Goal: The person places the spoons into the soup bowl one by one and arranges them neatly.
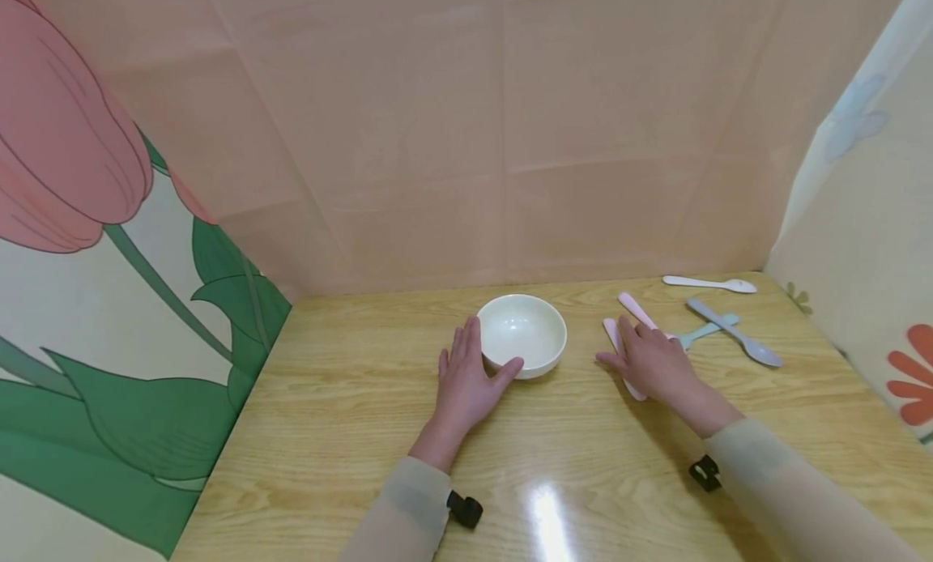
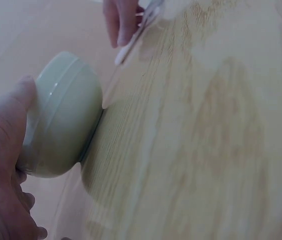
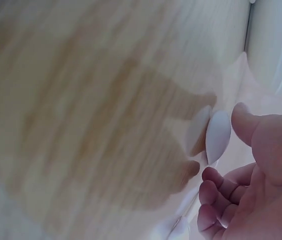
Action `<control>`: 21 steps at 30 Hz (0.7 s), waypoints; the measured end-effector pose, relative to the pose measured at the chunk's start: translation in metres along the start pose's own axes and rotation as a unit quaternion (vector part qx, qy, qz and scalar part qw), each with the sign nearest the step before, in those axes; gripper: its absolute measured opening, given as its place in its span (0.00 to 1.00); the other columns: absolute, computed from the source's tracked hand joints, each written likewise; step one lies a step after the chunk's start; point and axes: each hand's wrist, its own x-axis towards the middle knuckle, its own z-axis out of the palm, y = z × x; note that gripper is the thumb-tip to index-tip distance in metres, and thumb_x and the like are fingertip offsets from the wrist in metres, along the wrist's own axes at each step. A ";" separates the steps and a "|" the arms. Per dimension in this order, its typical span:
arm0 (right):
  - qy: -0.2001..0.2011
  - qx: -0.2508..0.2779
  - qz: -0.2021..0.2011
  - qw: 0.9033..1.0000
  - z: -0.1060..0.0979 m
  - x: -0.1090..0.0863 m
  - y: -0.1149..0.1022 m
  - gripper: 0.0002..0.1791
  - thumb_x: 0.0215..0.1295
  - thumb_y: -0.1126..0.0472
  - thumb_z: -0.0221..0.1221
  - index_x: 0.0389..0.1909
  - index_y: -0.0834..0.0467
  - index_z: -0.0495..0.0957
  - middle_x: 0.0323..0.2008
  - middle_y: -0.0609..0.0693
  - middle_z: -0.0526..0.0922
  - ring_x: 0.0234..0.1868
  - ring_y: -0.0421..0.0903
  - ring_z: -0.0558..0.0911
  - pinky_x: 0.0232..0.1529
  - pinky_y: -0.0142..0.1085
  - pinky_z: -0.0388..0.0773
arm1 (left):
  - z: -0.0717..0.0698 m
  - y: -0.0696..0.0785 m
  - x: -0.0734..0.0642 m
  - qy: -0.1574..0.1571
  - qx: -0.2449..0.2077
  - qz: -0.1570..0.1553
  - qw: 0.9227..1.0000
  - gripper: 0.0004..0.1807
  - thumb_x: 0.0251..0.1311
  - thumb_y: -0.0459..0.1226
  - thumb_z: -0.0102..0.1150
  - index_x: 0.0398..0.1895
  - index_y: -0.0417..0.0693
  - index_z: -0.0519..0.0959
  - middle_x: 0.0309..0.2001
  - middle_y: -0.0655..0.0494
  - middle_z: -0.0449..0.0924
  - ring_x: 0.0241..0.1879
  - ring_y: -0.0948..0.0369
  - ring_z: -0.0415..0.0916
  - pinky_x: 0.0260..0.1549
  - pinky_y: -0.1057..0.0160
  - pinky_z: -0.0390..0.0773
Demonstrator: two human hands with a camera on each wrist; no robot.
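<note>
The left hand point(image 1: 466, 384) is resting against the white bowl point(image 1: 523, 335), its fingers loose and straight, with the bowl sitting just right of them. The right hand point(image 1: 656, 364) is leaning over a pink spoon point(image 1: 636, 390), its fingers loosely bent, not squeezing it. Another pink spoon point(image 1: 637, 309) is poking out past them. To their right, a purple spoon point(image 1: 732, 330) is crossing a teal spoon point(image 1: 700, 333) on the desk point(image 1: 350, 368); a white spoon point(image 1: 707, 283) is lying farther away.

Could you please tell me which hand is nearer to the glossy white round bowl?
The left: the left hand touches the bowl at its left side; the right hand is apart from it, to its right, at a pale pink spoon.
</note>
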 end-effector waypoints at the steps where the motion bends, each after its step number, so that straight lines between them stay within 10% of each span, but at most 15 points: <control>1: 0.000 0.002 -0.004 1.000 0.001 0.000 0.001 0.37 0.76 0.42 0.69 0.59 0.71 0.70 0.34 0.63 0.79 0.37 0.68 0.84 0.37 0.70 0.79 | 0.000 0.000 0.000 0.000 0.000 0.000 1.000 0.64 0.70 0.77 0.52 0.92 0.45 0.44 0.90 0.44 0.48 0.88 0.44 0.43 0.83 0.33 0.44; 9: -0.006 0.044 -0.020 0.999 0.004 0.000 0.006 0.25 0.75 0.52 0.71 0.49 0.66 0.69 0.33 0.61 0.77 0.30 0.57 0.80 0.28 0.57 0.79 | 0.001 -0.001 0.000 0.003 -0.004 0.002 1.000 0.64 0.70 0.76 0.54 0.92 0.44 0.45 0.90 0.44 0.47 0.88 0.44 0.43 0.82 0.32 0.45; 16: -0.006 0.057 -0.029 0.998 0.014 0.001 0.012 0.37 0.77 0.57 0.68 0.73 0.77 0.65 0.45 0.73 0.82 0.42 0.67 0.85 0.40 0.62 0.84 | 0.001 -0.001 0.000 0.006 -0.002 0.005 1.000 0.64 0.71 0.75 0.54 0.92 0.44 0.45 0.89 0.43 0.48 0.88 0.42 0.45 0.82 0.30 0.46; 21: 0.015 0.055 -0.045 0.997 0.022 0.004 0.019 0.29 0.76 0.60 0.68 0.67 0.74 0.70 0.39 0.67 0.82 0.39 0.66 0.85 0.37 0.62 0.83 | 0.001 0.000 0.000 0.004 -0.004 0.006 1.000 0.64 0.70 0.76 0.53 0.92 0.45 0.45 0.90 0.44 0.47 0.88 0.43 0.43 0.82 0.31 0.45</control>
